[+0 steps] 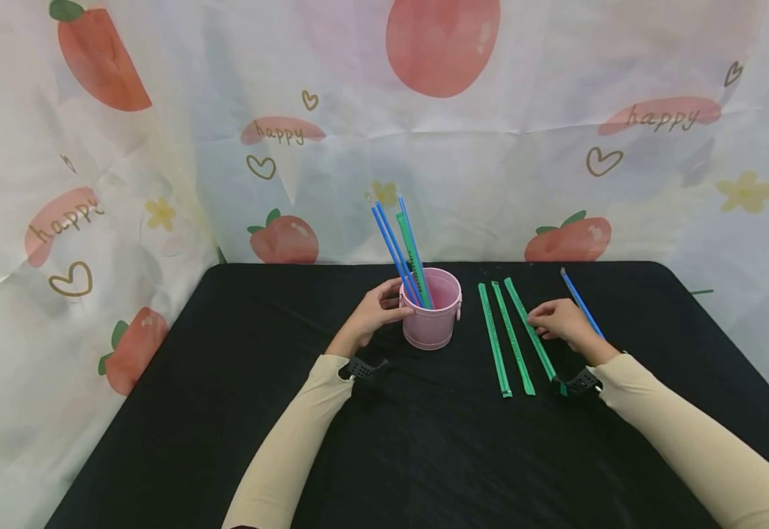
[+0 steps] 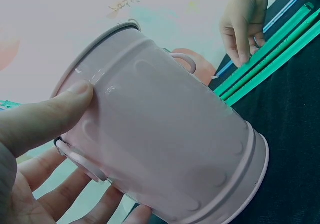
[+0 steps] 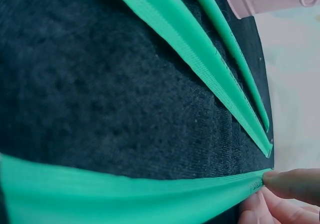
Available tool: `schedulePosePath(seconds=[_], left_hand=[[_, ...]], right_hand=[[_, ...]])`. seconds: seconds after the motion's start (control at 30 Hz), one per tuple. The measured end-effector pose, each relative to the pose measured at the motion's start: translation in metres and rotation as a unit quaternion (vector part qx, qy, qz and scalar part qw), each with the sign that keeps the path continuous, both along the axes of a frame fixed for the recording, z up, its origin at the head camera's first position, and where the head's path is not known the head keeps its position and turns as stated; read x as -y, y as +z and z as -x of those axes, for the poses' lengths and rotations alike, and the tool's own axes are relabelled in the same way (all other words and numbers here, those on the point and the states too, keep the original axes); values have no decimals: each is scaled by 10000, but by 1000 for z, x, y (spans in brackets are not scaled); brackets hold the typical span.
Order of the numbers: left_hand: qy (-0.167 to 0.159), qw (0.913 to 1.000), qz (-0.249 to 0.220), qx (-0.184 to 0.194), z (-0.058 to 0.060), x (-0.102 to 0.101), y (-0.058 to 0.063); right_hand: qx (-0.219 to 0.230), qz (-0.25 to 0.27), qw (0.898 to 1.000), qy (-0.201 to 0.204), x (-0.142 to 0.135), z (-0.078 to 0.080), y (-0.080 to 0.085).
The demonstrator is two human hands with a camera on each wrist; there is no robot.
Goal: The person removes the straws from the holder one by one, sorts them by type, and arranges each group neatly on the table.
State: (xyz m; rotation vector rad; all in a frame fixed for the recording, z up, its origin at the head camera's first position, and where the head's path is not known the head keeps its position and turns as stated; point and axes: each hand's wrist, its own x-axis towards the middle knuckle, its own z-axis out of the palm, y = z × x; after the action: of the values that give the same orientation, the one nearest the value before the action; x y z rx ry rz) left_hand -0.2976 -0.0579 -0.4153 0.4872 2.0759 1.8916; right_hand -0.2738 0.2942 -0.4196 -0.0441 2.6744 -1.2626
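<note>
My left hand (image 1: 374,316) holds a small pink bucket (image 1: 428,330) by its left side, thumb on the near wall and fingers spread round the handle side. Several thin blue sticks (image 1: 391,242) and one green wrapped straw (image 1: 412,253) lean leftward out of the bucket. To its right, three more green wrapped straws lie side by side: a left one (image 1: 494,342), a middle one (image 1: 513,338) and a right one (image 1: 523,312). Near its far end, my right hand (image 1: 563,323) pinches the right straw between thumb and fingers.
Beyond the right hand lies a single blue stick (image 1: 579,297) with a pale tip. A black cloth (image 1: 226,411) covers the table. Behind it hangs a printed white curtain (image 1: 358,73), close to the table's back edge.
</note>
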Motion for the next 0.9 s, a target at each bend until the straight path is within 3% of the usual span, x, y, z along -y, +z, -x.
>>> schedulePosePath(seconds=[0.9], left_hand=[[44,10000,10,58,0,0,-1]], right_hand=[[-94,-181,9998,-21,1,0,-1]])
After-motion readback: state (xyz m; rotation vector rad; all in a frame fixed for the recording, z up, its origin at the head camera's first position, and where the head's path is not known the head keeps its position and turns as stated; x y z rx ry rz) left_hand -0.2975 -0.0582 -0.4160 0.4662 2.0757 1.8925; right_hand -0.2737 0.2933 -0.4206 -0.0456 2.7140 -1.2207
